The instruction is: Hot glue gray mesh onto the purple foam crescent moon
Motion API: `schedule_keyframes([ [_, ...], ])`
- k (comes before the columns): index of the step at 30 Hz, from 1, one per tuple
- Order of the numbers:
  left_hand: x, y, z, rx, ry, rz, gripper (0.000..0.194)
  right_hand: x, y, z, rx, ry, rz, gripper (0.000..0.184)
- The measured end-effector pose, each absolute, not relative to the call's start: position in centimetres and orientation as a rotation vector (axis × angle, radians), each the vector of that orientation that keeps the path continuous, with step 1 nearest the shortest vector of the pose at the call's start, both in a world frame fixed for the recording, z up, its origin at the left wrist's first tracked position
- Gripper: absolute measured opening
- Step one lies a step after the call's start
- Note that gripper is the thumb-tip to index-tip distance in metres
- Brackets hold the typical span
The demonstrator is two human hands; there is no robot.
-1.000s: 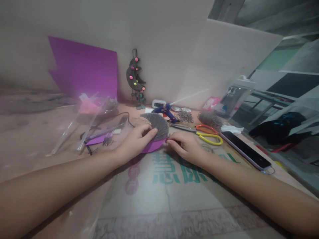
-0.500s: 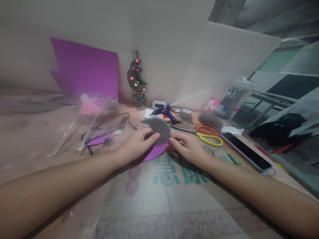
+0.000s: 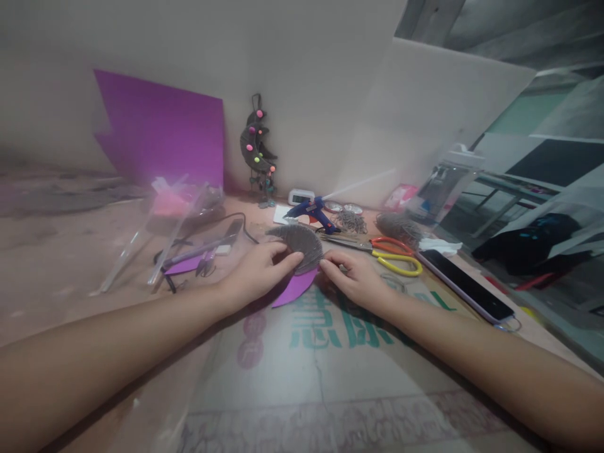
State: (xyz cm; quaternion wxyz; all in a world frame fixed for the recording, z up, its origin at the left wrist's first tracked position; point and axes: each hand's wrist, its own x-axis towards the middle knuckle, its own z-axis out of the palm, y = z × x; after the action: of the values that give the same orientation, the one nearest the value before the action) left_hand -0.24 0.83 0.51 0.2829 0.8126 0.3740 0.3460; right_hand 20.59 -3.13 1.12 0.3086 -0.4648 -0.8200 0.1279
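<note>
My left hand grips a crescent wrapped in grey yarn, its thumb lying over the front. Below the wrapped part a bare purple curved piece shows; whether both are one piece I cannot tell. My right hand is closed in a pinch at the crescent's right edge, and what lies between its fingertips is too small to make out. On the cardboard beneath, a thin dark line runs below the hands, perhaps a strand.
Behind the hands lie a blue glue gun, scissors, a ball of grey yarn and a small clock. A phone is at right, clear sticks at left. A decorated crescent hanging and purple sheet stand against the wall.
The crescent and the purple piece have shifted and tilted very slightly between my hands. Both hands keep nearly the same place and grip.
</note>
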Motion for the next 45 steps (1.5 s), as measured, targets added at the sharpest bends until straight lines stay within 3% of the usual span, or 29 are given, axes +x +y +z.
schedule_keyframes([
  [6,-0.1,1.2,0.3,1.901,1.003,0.987,0.036,21.0,-2.8,0.9,-1.263,-2.13,0.48,0.046],
  [13,-0.2,1.1,0.3,1.774,0.92,0.882,0.037,20.6,-2.8,1.1,-1.245,-2.182,0.508,0.023],
  [21,-0.1,1.6,-0.5,1.879,0.947,0.874,0.044,20.4,-2.8,1.4,-1.282,-2.046,0.683,0.026],
  [27,-0.1,1.7,-0.3,1.929,0.929,0.898,0.043,20.4,-3.2,1.5,-1.268,-2.103,0.627,0.032],
  [30,-0.1,1.6,-0.2,1.891,0.905,0.902,0.04,20.9,-3.0,1.3,-1.293,-2.002,0.43,0.04],
  [32,0.0,1.5,-0.2,1.877,0.889,0.887,0.037,21.3,-2.6,1.1,-1.291,-1.883,0.319,0.036],
  [35,0.1,1.3,-0.1,2.001,0.828,0.849,0.033,21.6,-2.0,0.8,-1.233,-1.841,0.405,0.024],
  [40,0.0,1.2,-0.1,2.083,0.764,0.777,0.032,21.3,-1.9,0.9,-1.197,-1.975,0.466,0.022],
  [45,0.2,1.5,-0.3,1.81,0.752,0.793,0.036,21.4,-1.9,0.6,-1.262,-1.903,0.472,0.026],
])
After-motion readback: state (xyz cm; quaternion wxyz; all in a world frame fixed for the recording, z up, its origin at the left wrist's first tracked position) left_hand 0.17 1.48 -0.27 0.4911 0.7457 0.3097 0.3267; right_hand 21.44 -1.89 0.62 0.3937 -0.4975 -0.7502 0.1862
